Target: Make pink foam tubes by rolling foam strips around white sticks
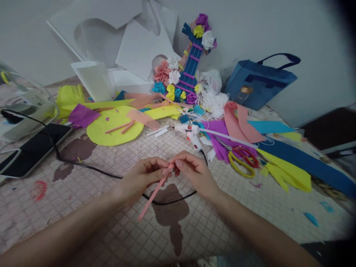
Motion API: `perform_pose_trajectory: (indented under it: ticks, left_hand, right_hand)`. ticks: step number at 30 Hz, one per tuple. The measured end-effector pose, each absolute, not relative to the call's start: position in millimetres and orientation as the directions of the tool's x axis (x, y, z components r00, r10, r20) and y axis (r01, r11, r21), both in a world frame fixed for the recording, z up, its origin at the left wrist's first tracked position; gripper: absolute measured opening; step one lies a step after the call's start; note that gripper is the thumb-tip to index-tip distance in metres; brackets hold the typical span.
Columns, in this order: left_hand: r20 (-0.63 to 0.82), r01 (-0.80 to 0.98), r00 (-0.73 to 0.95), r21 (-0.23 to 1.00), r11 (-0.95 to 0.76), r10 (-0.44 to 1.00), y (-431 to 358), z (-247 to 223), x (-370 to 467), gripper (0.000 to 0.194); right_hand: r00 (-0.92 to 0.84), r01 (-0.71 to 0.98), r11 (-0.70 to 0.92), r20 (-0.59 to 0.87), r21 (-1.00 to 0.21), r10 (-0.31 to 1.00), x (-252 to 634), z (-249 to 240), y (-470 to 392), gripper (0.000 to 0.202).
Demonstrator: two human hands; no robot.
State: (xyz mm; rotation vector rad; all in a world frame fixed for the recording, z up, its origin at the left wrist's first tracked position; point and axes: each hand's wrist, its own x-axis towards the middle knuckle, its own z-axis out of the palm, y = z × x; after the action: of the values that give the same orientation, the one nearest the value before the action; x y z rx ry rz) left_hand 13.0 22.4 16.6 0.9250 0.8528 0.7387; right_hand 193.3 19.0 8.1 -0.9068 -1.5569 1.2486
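left grip [143, 173] and right grip [197, 173] pinch pink strip [151, 200].

A tablet [35, 150] lies by the left edge of the table [205, 237], a white cord [13, 162] across its near end. White boards [144, 52] lean on the wall [319, 44] at the far edge, where a blue bag [264, 89] stands towards the far right corner, just beside tangled white string [213, 104]. Scissors [236, 149] with one red and one yellow handle lie towards the right edge.
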Motion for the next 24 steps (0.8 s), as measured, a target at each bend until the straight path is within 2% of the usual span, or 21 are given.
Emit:
perform_pose_trajectory:
  ticks: [5, 9, 13, 16, 18, 20, 22, 24]
  left_hand:
    - [-0.283, -0.169, 0.485, 0.898, 0.407, 0.827, 21.9, 15.8, 13.8, 0.014]
    - [-0.304, -0.182, 0.483, 0.883, 0.433, 0.821, 21.6, 16.1, 13.3, 0.015]
    - [-0.357, -0.243, 0.473, 0.826, 0.508, 0.806, 22.4, 14.6, 10.8, 0.015]
    - [-0.399, -0.281, 0.488, 0.770, 0.573, 0.776, 24.5, 13.7, 8.2, 0.014]
    - [-0.410, -0.303, 0.494, 0.745, 0.594, 0.766, 27.1, 13.2, 6.9, 0.014]
    - [-0.425, -0.323, 0.477, 0.730, 0.603, 0.769, 30.4, 12.3, 6.0, 0.014]
    - [-0.437, -0.342, 0.446, 0.723, 0.600, 0.781, 33.6, 10.6, 5.5, 0.014]
    - [-0.436, -0.342, 0.427, 0.733, 0.587, 0.792, 35.8, 8.6, 5.3, 0.014]
  right_hand:
    - [-0.224, 0.026, 0.209, 0.198, -0.978, 0.954, 192.6, 6.7, 19.2, 0.012]
    - [-0.231, 0.153, 0.376, 0.337, -0.914, 0.913, 194.6, 8.7, 17.2, 0.013]
    - [-0.340, 0.299, 0.613, 0.518, -0.732, 0.785, 197.7, 11.1, 15.1, 0.026]
    - [-0.474, 0.395, 0.765, 0.601, -0.509, 0.644, 200.1, 10.1, 15.4, 0.037]
    - [-0.552, 0.453, 0.811, 0.598, -0.370, 0.581, 200.4, 7.3, 16.2, 0.041]
    - [-0.594, 0.518, 0.808, 0.562, -0.281, 0.576, 198.8, 2.9, 16.5, 0.043]
    - [-0.611, 0.576, 0.780, 0.505, -0.244, 0.609, 195.9, -2.2, 16.0, 0.045]
    - [-0.611, 0.603, 0.753, 0.454, -0.263, 0.648, 193.2, -5.8, 15.0, 0.047]
